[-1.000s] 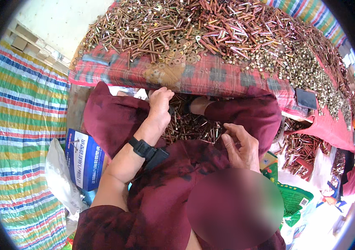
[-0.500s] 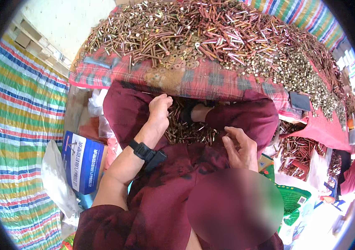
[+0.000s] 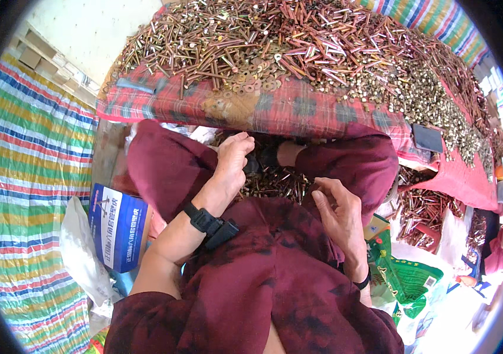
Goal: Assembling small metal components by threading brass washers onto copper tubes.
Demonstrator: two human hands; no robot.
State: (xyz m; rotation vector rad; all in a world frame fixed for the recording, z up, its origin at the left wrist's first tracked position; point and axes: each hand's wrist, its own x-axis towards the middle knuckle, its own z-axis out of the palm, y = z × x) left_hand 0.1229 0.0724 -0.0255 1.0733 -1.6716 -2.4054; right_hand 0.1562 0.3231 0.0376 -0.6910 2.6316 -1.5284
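Observation:
My left hand (image 3: 233,158) is held above my lap, beside the inner side of my left leg. Its fingers curl in together, and whatever they might hold is hidden. My right hand (image 3: 338,207) hovers over my right thigh, fingers bent and thumb apart, with nothing visible in it. Below and between the hands, a heap of bolts (image 3: 274,184) lies between my legs. In front of me, long bolts (image 3: 228,44), flat washers (image 3: 257,78) and small nuts (image 3: 419,94) are piled on a table with a red plaid cloth (image 3: 298,109).
A dark phone-like slab (image 3: 427,138) lies at the table's right edge. To my left stands a blue and white box (image 3: 119,230) beside a striped tarp (image 3: 30,194). More bolts (image 3: 425,215) and a green bag (image 3: 408,277) are at my right.
My left hand has shifted slightly right, and my left knee has swung outward to the left. My right hand has moved a little left, its wristband now showing.

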